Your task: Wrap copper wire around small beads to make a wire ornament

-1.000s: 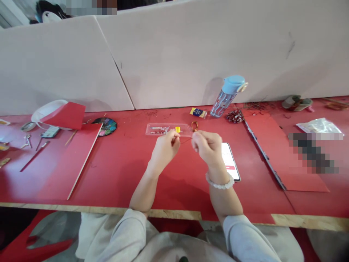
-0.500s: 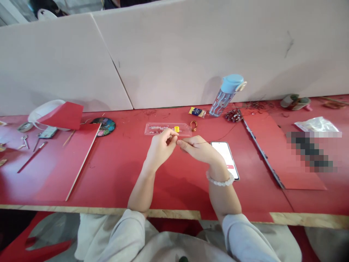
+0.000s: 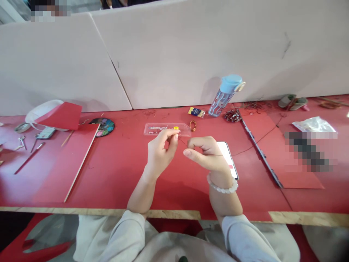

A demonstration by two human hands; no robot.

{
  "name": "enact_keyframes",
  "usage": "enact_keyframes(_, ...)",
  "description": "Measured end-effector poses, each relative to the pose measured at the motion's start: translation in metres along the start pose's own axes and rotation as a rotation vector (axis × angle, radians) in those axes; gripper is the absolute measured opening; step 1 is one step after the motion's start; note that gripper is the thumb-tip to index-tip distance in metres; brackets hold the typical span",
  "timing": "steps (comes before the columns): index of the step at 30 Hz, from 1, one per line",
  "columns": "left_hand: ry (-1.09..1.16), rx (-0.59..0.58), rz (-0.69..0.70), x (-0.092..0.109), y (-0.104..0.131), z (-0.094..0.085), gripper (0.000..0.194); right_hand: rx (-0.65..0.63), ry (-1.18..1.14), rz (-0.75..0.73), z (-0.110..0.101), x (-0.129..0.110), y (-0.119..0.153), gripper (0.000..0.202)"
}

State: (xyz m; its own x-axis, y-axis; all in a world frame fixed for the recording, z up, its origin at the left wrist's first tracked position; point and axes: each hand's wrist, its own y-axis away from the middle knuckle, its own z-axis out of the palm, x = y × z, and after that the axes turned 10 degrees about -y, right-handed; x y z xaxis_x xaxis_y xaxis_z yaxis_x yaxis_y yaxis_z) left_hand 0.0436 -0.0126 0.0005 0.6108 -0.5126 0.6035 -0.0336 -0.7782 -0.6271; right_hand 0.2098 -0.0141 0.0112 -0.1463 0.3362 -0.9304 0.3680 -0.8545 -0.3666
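My left hand [image 3: 163, 148] is raised above the red table, thumb and fingertips pinched on the end of a thin dark red thread [image 3: 183, 141]. A short gap to the right, my right hand [image 3: 208, 154] has its index finger curled over and its thumb pointing left; the thread passes into its fingers. From there the thread trails off to the right. Just beyond my left fingertips lies a clear plastic tray [image 3: 146, 129] with small beads and a yellow piece [image 3: 176, 128]. A phone [image 3: 230, 163] with a lit screen is partly hidden behind my right hand.
A blue-lidded bottle [image 3: 226, 94], a small yellow-and-blue packet [image 3: 196, 112] and a braided ring [image 3: 193, 126] stand beyond my hands. Red boards [image 3: 286, 160] lie to both sides. At left are a paint palette [image 3: 107, 127] and a white bowl [image 3: 32, 112]. A white partition [image 3: 191, 54] closes the back.
My hands have drawn apart, the right one moving slightly right and down with its fingers curling. Thread now shows between them, and the trailing part stretches farther right.
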Motion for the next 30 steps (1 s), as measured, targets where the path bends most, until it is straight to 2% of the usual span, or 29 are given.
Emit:
enact_keyframes(8, 0.058, 0.074, 0.043, 0.005, 0.007, 0.002, 0.011, 0.042, 0.136, -0.109, 0.013, -0.011, 0.011, 0.025)
enact_keyframes(15, 0.025, 0.148, 0.045, 0.008, 0.010, 0.002, 0.010, 0.055, 0.168, -0.139, 0.014, -0.015, 0.015, 0.020)
enact_keyframes(19, 0.065, 0.151, -0.003, 0.007, 0.012, 0.001, 0.011, -0.081, 0.147, -0.103, 0.004, -0.018, 0.013, 0.012)
enact_keyframes(21, 0.097, 0.166, -0.022, 0.007, 0.012, 0.001, 0.011, -0.092, 0.131, -0.075, -0.003, -0.014, 0.010, 0.008)
enact_keyframes(24, 0.156, 0.147, -0.088, 0.009, 0.011, 0.001, 0.014, 0.141, 0.096, -0.019, -0.010, 0.001, 0.003, 0.003)
enact_keyframes(26, 0.207, 0.129, -0.141, 0.009, 0.010, 0.002, 0.016, 0.219, 0.063, 0.040, -0.011, 0.012, -0.002, 0.012)
enact_keyframes(30, 0.298, 0.122, -0.186, 0.006, 0.008, 0.004, 0.020, 0.134, 0.003, 0.131, -0.009, 0.030, -0.009, 0.013)
